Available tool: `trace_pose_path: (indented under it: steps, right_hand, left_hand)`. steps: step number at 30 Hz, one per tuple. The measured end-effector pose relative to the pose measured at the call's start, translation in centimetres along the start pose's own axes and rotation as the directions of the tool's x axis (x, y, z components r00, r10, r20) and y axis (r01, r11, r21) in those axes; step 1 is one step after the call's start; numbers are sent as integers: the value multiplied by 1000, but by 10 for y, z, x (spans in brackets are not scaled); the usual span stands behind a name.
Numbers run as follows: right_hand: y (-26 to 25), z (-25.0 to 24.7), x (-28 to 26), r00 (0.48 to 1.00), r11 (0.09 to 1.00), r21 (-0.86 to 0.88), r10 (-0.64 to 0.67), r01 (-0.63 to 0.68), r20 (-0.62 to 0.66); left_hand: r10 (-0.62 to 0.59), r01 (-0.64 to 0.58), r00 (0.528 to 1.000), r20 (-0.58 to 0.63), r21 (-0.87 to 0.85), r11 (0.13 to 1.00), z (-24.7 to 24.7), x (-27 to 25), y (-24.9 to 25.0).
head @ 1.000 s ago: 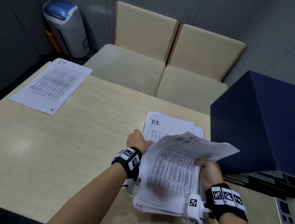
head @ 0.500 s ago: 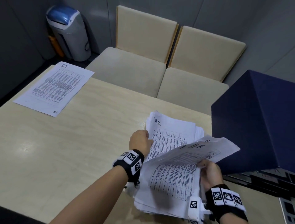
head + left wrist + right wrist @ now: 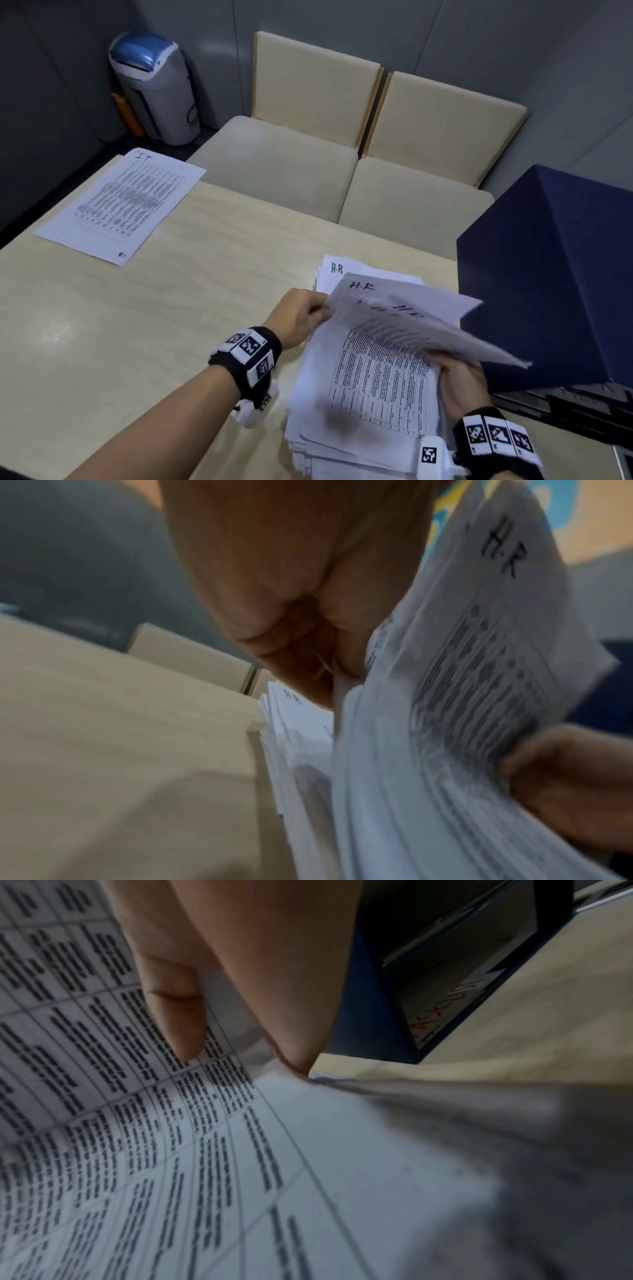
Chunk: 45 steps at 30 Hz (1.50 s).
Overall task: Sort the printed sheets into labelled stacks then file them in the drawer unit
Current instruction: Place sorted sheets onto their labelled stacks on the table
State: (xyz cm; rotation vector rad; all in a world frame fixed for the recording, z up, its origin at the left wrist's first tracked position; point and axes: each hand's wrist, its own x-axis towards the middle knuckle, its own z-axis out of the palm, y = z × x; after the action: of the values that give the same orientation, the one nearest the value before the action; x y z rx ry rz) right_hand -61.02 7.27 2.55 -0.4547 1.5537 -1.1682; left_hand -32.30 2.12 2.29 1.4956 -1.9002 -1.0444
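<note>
A thick pile of printed sheets [image 3: 363, 404] lies at the table's near edge. My left hand [image 3: 320, 310] pinches the left edge of a few top sheets marked H.R [image 3: 404, 308] and holds them raised off the pile. My right hand [image 3: 445, 368] grips the pile's right side, its thumb [image 3: 174, 1010] pressed on the printed table. Behind the pile lies a flat stack labelled H.R [image 3: 337, 270]. A single sheet labelled I.T [image 3: 120, 202] rests at the table's far left corner. The dark blue drawer unit [image 3: 555, 274] stands just right of my right hand.
The light wooden table [image 3: 154, 325] stretches bare to the left of the pile. Two beige chairs [image 3: 308, 164] stand behind it, a grey bin with a blue lid [image 3: 154, 89] in the far left corner. An open drawer [image 3: 455, 969] holds a red-lettered label.
My left hand has lifted the top H.R sheets higher, so they now fan up over the rear H.R stack. My right hand has kept its grip on the pile's right side.
</note>
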Motion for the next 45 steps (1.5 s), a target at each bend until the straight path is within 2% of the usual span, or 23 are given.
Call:
trace_pose_path:
  steps: [3,5,8,11,15,19,21,23,25,26,27,28,29,30,31,32,33,35,38,42,45]
  right_hand:
    - [0,2,-3,999,999,-8,-36,36,13]
    - [-2,3,-5,999,998,-27,-48,48,-6]
    - [1,0,-2,996,998,-44,-42,38,-85]
    - [5,-3,-1,992,1000,-15,-22,21,-125]
    - [1,-4,2,999,999,37,-24,25,-44]
    - [4,-7,9,999,1000,5,31,-31,-25]
    - [1,3,13,997,999,12,39,-40,61]
    - [-7,12,9,978,997,-12,79,-78,192]
    - [-3,7,12,978,991,29,123,-130,170]
    - [2,-1,15,987,989,37,138,-142,84]
    - [3,-5,13,986,986,-1,166,-166,-31]
    - [3,-9,11,988,989,-36,143,-145,-55]
    - [5,-10,8,991,985,-113,121,-127,-57]
    - [7,-7,10,998,978,-204,34,-45,-59]
    - [8,-6,12,998,971,-240,-9,-6,-64]
    - [5,-2,11,998,967,-255,-41,28,-44]
    - [2,3,7,997,971,-234,-60,47,-49]
    - [0,7,-1,992,963,-247,-121,109,-36]
    - [0,-1,0,987,967,-201,-161,154,-17]
    - [-1,-5,0,996,990,-108,-92,94,17]
    - [0,-6,1,994,992,-96,-77,84,73]
  left_hand:
    - [-66,59,997,-40,-161,985,6,-1,-3]
    - [-161,136,984,-82,-257,957,8,1,-4]
    - [-279,202,951,-134,-415,887,5,3,-3]
    - [-347,229,916,-199,-451,863,2,7,-12]
    - [-384,280,912,-145,-465,840,0,12,-21]
    - [-383,230,910,-160,-573,786,0,12,1]
    - [-412,229,900,-141,-651,724,0,11,14]
    - [-407,241,910,-79,-699,674,1,10,21]
    - [-366,290,930,42,-694,659,3,9,26]
    - [-348,296,934,78,-716,632,5,9,27]
    - [-355,284,933,64,-737,613,6,9,27]
    - [-408,265,913,-19,-733,627,9,9,24]
    - [-479,263,865,-152,-676,689,12,13,19]
    - [-507,298,809,-298,-536,790,17,17,10]
    - [-509,392,776,-373,-347,852,19,17,5]
    - [-512,480,775,-370,-183,858,21,15,3]
    - [-526,540,791,-314,-48,840,23,13,2]
    - [-520,551,827,-216,120,826,26,10,4]
    - [-443,495,867,-227,290,819,28,10,5]
    - [-373,422,906,-198,452,786,20,13,-3]
    - [-360,385,918,-169,601,700,10,12,-4]
